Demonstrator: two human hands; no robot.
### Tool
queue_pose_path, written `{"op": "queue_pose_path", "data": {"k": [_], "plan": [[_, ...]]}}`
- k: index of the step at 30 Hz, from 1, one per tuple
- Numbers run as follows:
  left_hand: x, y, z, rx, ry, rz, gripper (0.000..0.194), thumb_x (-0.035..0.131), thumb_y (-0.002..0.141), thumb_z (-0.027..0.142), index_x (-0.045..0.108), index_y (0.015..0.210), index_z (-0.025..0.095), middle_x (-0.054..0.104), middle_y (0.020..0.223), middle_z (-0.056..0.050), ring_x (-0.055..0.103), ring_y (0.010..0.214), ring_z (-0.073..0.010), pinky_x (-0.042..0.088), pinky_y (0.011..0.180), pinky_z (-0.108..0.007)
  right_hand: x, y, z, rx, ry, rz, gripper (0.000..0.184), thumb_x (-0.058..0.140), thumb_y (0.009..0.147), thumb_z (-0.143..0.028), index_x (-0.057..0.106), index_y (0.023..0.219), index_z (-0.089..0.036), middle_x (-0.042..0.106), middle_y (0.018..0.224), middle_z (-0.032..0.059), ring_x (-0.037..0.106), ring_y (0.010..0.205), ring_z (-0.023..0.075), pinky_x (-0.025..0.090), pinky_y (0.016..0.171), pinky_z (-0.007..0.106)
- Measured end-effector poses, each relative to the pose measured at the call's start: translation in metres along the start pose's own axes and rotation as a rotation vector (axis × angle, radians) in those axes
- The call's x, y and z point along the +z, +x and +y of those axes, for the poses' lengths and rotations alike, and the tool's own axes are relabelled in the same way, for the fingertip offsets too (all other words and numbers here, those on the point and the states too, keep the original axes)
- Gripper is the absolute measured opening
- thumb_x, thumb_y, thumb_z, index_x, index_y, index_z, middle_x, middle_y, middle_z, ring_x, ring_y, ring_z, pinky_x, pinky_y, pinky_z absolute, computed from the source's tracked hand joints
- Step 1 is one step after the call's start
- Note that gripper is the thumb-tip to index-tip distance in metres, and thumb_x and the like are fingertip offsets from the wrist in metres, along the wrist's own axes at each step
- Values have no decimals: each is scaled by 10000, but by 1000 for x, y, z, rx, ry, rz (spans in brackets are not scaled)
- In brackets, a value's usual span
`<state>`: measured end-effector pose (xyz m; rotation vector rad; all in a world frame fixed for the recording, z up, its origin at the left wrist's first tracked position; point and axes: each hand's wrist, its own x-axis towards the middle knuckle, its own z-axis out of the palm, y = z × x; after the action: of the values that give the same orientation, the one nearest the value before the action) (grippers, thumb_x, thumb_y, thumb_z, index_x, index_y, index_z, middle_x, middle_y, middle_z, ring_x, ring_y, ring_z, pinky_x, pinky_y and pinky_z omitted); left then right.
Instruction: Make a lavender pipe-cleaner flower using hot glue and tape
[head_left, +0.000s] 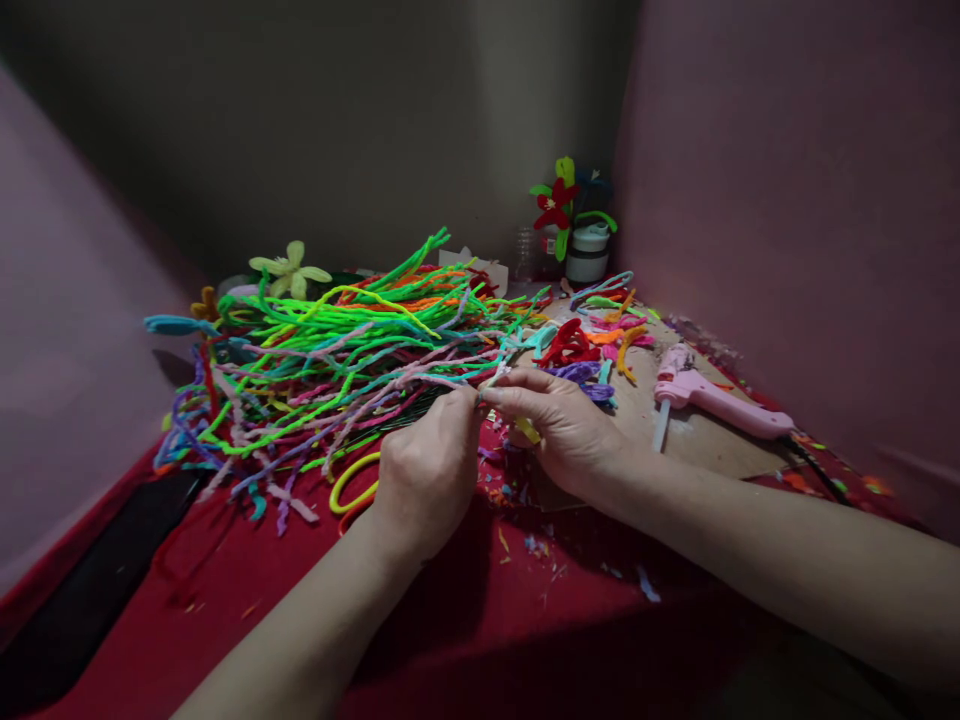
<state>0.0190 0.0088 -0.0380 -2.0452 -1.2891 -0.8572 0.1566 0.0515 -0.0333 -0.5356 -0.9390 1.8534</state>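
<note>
My left hand (429, 468) is closed, thumb side up, its fingertips meeting those of my right hand. My right hand (574, 430) pinches a short pale pipe cleaner (495, 376) between thumb and fingers. The left fingertips grip at the same spot, partly hidden behind the knuckles. Below the right fingers a small yellow piece (528, 430) shows; whether it is held, I cannot tell. Just beyond both hands lies a big heap of pipe cleaners (360, 330), mostly green, pink and lilac.
A pink glue gun (720, 400) rests on a brown board (742, 455) at right. Bent red (568, 343) and purple loops (585, 378) lie nearby. Yellow scissors-like handles (346, 485) sit beside my left hand. Flowers (555, 205) and a jar (588, 255) stand behind. Scraps dot the red cloth (450, 620).
</note>
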Motion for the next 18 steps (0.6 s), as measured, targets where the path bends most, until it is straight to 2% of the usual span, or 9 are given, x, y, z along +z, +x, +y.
{"op": "queue_pose_path", "data": {"k": [2, 4, 6, 10, 12, 15, 18], "plan": [[0, -1, -3, 22, 2, -2, 85, 498, 848, 125, 543, 913, 156, 630, 693, -15, 599, 584, -119, 386, 523, -210, 0, -1, 1, -10, -8, -7, 97, 754, 603, -165, 672, 650, -187, 608, 632, -60, 505, 565, 46, 362, 549, 199], [-2, -1, -2, -36, -116, -26, 92, 496, 845, 118, 556, 902, 158, 623, 679, -12, 597, 587, -117, 395, 531, -207, 1, -2, 1, -19, -16, -27, 88, 752, 612, -170, 678, 661, -180, 613, 630, -54, 510, 564, 51, 367, 544, 201], [-6, 2, 2, -194, -345, -78, 95, 484, 855, 138, 569, 884, 168, 596, 629, 10, 573, 541, -98, 408, 522, -196, 1, -3, 0, -22, -20, -46, 92, 753, 613, -166, 681, 670, -175, 620, 634, -49, 514, 559, 53, 371, 538, 202], [-18, 12, 13, -665, -935, -210, 105, 493, 861, 234, 567, 813, 176, 560, 564, 35, 511, 420, -71, 399, 416, -176, 2, -2, -2, -19, -18, -70, 108, 764, 606, -174, 679, 673, -184, 626, 638, -48, 521, 562, 55, 366, 530, 200], [-22, 17, 16, -824, -1168, -268, 112, 530, 840, 253, 558, 776, 165, 573, 557, 30, 506, 394, -68, 378, 366, -163, 1, 0, -3, -1, -11, -85, 122, 773, 597, -190, 682, 678, -188, 628, 647, -46, 518, 558, 54, 361, 523, 201], [-24, 21, 13, -960, -1454, -348, 132, 560, 821, 256, 550, 741, 152, 602, 556, 24, 479, 332, -56, 343, 298, -143, -1, 1, -4, 64, 18, -118, 160, 787, 576, -210, 685, 696, -186, 624, 642, -44, 513, 537, 53, 346, 501, 196], [-23, 22, 10, -1024, -1705, -406, 165, 559, 820, 251, 545, 701, 137, 595, 508, 23, 417, 252, -40, 300, 242, -124, -3, 1, -6, 118, 34, -179, 172, 782, 592, -227, 689, 731, -186, 619, 628, -41, 526, 549, 61, 356, 511, 192]]}}
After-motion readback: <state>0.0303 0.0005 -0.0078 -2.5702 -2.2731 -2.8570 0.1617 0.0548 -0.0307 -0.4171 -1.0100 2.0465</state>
